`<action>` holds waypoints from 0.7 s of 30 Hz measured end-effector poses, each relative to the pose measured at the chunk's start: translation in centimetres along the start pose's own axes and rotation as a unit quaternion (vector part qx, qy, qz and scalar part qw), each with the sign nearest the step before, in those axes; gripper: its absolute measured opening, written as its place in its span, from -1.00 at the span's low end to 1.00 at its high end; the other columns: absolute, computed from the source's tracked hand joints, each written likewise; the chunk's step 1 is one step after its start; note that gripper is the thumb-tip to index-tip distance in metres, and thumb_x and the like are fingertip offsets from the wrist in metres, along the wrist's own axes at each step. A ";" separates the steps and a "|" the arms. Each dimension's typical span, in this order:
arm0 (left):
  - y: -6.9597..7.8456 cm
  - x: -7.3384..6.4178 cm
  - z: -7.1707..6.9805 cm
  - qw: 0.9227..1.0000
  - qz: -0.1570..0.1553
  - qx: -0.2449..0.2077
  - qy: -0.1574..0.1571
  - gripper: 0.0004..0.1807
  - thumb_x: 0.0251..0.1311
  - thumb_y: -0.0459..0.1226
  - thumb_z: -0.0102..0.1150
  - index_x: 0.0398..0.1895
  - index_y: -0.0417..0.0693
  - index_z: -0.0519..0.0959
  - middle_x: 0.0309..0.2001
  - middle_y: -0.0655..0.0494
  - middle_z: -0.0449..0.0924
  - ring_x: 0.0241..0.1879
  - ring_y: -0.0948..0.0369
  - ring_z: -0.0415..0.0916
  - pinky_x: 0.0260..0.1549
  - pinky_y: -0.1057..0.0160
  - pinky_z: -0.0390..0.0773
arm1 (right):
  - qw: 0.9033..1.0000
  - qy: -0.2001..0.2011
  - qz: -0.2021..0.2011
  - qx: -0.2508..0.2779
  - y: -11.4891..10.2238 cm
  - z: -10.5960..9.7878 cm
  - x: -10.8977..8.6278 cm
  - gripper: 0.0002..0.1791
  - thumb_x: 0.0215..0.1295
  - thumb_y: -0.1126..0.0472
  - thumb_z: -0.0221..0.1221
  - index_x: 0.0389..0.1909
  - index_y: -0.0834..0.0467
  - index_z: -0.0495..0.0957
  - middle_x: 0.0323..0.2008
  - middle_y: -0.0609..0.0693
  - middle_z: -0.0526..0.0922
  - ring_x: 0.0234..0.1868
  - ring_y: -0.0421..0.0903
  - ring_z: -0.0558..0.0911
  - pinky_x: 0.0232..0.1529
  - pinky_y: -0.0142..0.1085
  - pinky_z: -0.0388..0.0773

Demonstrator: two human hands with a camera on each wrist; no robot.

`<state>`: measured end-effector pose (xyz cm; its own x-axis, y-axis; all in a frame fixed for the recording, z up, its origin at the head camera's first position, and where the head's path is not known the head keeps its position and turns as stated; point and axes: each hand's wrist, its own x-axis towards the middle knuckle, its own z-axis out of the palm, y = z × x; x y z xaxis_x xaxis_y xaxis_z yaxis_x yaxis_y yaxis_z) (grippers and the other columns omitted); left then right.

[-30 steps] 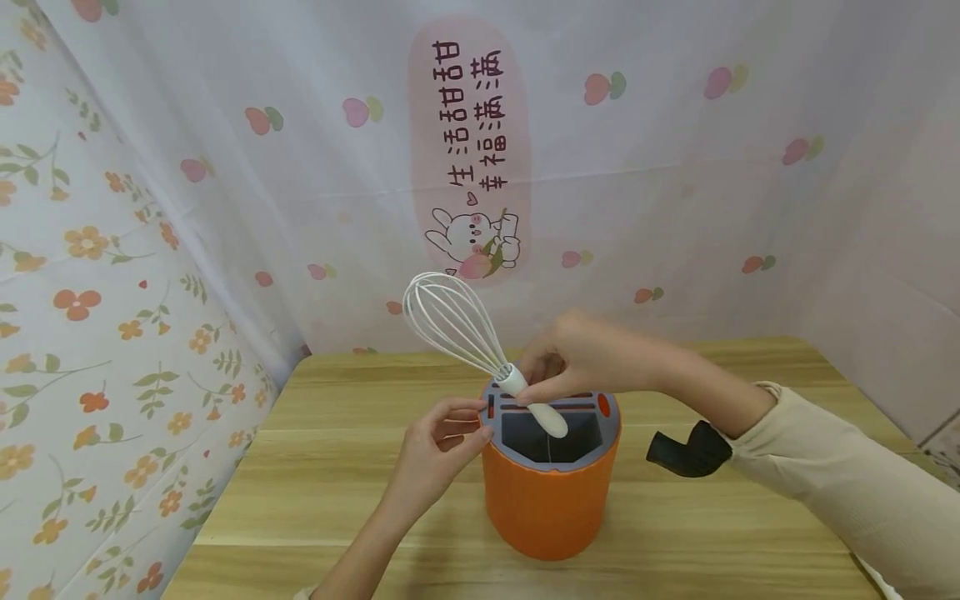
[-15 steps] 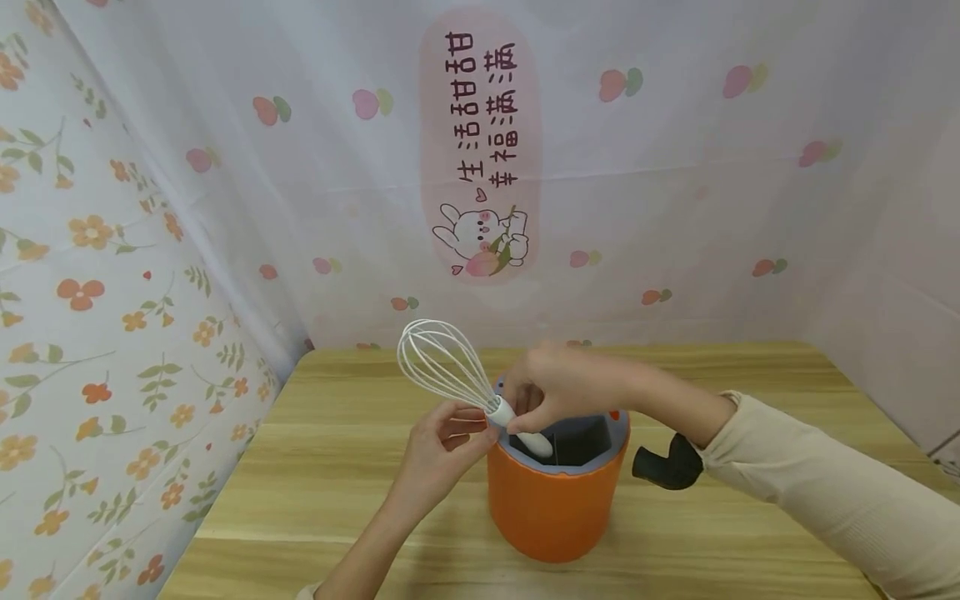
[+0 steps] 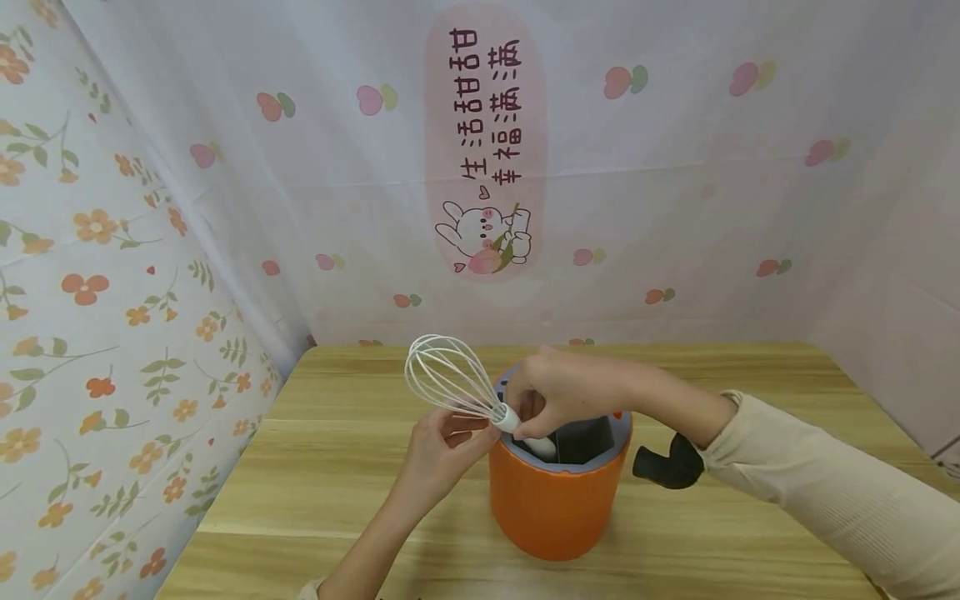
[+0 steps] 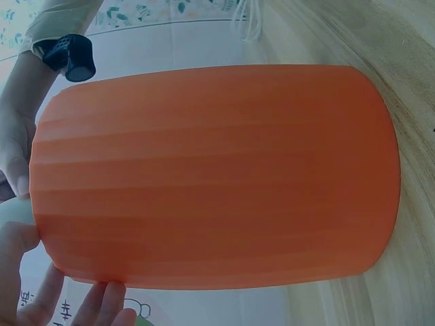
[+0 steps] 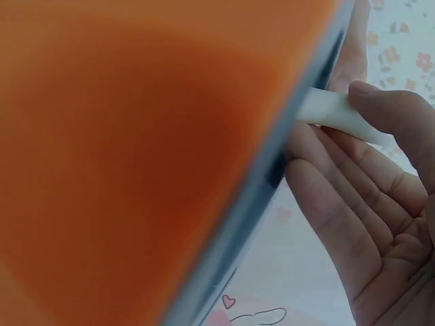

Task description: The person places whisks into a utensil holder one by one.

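Observation:
A white whisk (image 3: 507, 419) leans across the top of an orange utensil holder (image 3: 555, 508) with a grey slotted lid. My right hand (image 3: 566, 387) pinches the whisk between thumb and fingers near the top of its handle. The wire loops point up and left, and the handle end dips into the lid's large front opening. In the right wrist view the pale handle (image 5: 333, 112) enters past the grey rim. My left hand (image 3: 435, 458) holds the holder's left rim, thumb in front, fingers behind. The left wrist view shows its fingertips on the orange wall (image 4: 217, 176).
The holder stands upright on a wood-grain table (image 3: 360, 500). A black device (image 3: 667, 467) hangs at the right wrist, close to the holder's right side. Behind the table hangs a printed white curtain (image 3: 660, 167), with a flowered cloth (image 3: 112, 333) on the left.
My right hand has brought the whisk down and toward the left of the holder, its handle end sinking into the opening. The left hand stays at the rim.

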<state>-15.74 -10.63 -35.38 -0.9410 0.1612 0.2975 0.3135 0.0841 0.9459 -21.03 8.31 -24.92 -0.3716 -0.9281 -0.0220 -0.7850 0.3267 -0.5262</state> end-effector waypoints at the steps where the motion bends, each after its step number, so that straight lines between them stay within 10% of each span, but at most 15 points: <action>1: 0.0 0.0 0.0 1.000 0.002 -0.004 -0.002 -0.71 0.04 -0.39 0.28 -0.12 -0.17 0.54 -0.19 -0.02 0.59 -0.16 0.04 0.56 -0.14 0.17 0.54 | 1.000 -0.003 -0.002 -0.001 0.0 0.0 0.0 -0.90 0.07 0.30 0.27 -0.55 0.09 0.58 -0.57 -0.25 0.56 -0.51 -0.39 0.55 -0.42 -0.47 0.54; 21: 0.3 0.0 0.2 1.000 -0.009 -0.004 0.012 -0.66 0.01 -0.39 0.30 -0.09 -0.18 0.55 -0.20 -0.02 0.58 -0.22 0.12 0.55 -0.17 0.23 0.55 | 0.996 -0.055 0.068 -0.036 -0.7 0.3 0.1 -0.87 0.00 0.34 0.31 -0.63 0.09 0.63 -0.65 -0.27 0.53 -0.55 -0.38 0.49 -0.48 -0.48 0.49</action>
<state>-15.61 -10.47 -35.14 -0.9495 0.1358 0.2828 0.2950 0.0798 0.9521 -20.35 7.92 -24.85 -0.4234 -0.8871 -0.1840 -0.7663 0.4590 -0.4496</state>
